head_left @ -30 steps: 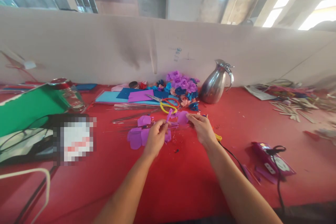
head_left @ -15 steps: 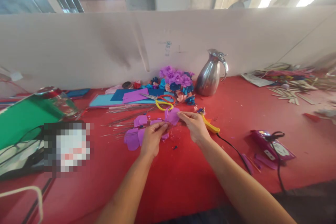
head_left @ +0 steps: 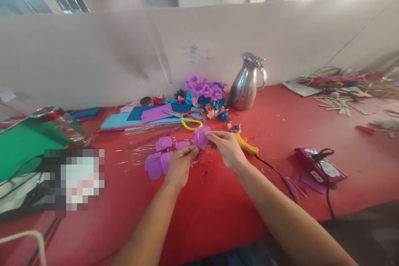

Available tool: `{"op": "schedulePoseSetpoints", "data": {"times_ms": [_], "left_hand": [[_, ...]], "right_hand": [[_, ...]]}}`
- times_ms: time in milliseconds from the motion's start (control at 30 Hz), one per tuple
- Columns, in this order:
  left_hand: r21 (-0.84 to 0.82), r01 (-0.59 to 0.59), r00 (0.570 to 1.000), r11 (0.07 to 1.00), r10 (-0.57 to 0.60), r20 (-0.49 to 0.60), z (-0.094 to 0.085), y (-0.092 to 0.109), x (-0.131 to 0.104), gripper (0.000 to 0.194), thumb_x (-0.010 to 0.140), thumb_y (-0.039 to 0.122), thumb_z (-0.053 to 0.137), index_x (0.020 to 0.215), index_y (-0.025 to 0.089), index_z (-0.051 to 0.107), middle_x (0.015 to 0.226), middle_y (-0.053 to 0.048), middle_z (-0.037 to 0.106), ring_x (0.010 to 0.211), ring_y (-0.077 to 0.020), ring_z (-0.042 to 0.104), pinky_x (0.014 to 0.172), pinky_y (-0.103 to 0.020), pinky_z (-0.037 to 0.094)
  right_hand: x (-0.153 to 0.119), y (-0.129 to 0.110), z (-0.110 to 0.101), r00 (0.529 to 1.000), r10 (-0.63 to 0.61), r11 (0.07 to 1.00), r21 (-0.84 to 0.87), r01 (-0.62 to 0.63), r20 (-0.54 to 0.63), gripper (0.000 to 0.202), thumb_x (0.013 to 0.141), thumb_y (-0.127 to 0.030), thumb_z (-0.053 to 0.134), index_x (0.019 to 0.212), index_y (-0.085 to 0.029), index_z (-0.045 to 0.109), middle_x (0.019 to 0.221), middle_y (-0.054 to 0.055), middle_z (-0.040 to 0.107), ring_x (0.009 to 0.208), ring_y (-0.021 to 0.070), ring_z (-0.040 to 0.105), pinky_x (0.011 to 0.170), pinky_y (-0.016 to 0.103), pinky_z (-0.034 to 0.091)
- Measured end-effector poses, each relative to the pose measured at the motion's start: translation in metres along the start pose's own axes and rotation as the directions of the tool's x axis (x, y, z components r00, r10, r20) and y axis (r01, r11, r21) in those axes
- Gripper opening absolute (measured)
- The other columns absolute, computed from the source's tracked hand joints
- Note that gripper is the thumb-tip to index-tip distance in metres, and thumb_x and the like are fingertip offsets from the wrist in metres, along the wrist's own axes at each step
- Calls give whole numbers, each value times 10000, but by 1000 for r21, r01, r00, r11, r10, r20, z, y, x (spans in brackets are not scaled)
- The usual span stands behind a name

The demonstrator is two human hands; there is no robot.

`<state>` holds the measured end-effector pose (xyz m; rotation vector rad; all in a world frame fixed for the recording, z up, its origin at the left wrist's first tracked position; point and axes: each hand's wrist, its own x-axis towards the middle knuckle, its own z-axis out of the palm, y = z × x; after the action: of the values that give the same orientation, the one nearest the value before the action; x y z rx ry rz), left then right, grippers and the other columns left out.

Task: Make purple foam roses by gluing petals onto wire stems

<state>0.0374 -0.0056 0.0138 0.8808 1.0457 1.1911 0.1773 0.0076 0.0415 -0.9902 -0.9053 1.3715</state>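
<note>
A purple paper petal [head_left: 201, 136] is stretched between my two hands above the red table. My left hand [head_left: 182, 163] pinches its lower edge between thumb and forefinger. My right hand [head_left: 227, 146] grips the upper right side of the same petal with closed fingertips. Cut purple petals [head_left: 154, 166] lie just left of my left hand, beside thin wires [head_left: 135, 149]. Behind the petal rest scissors [head_left: 190, 122] with one red and one yellow handle. Close to my right hand lies a yellow glue gun [head_left: 247, 145] with a black cord.
Paper flowers [head_left: 207, 91] and a steel jug [head_left: 245, 85] stand by the back wall. Paper sheets [head_left: 120, 121] lie in front. At left is a tilted glass jar [head_left: 67, 124]; at right, a purple power strip [head_left: 321, 167] and pale sticks [head_left: 339, 104].
The petal now shows as one broader, flatter piece; earlier a narrow fold stood up at its left. Both hands stay pinched on it. The whole view has shifted slightly.
</note>
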Motion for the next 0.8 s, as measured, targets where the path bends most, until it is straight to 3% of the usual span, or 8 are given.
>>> {"op": "schedulePoseSetpoints", "data": {"times_ms": [233, 467, 800], "left_hand": [[71, -18, 1000, 997, 16, 25, -2, -1, 1, 206, 588, 321, 796, 670, 151, 716, 661, -35, 673, 677, -140, 604, 710, -276, 448], [36, -9, 998, 999, 7, 56, -1, -2, 0, 173, 600, 295, 788, 658, 155, 705, 672, -22, 660, 663, -121, 594, 689, -253, 445], [17, 8, 1000, 1000, -8, 2, 0, 0, 0, 214, 532, 296, 826, 635, 156, 702, 644, -2, 638, 641, -113, 586, 673, -246, 434]], "right_hand": [[0, -3, 0, 999, 46, 999, -1, -46, 12, 278, 580, -432, 752, 646, -166, 703, 599, 16, 674, 582, 119, 595, 639, 269, 477], [0, -4, 0, 998, 54, 998, 8, -55, 32, 238, 606, -389, 729, 632, -167, 646, 602, -20, 631, 566, 87, 541, 610, 240, 428], [-1, -4, 0, 996, 68, 997, 30, -69, 55, 236, 606, -384, 730, 644, -173, 631, 590, -22, 630, 579, 100, 572, 638, 256, 462]]}}
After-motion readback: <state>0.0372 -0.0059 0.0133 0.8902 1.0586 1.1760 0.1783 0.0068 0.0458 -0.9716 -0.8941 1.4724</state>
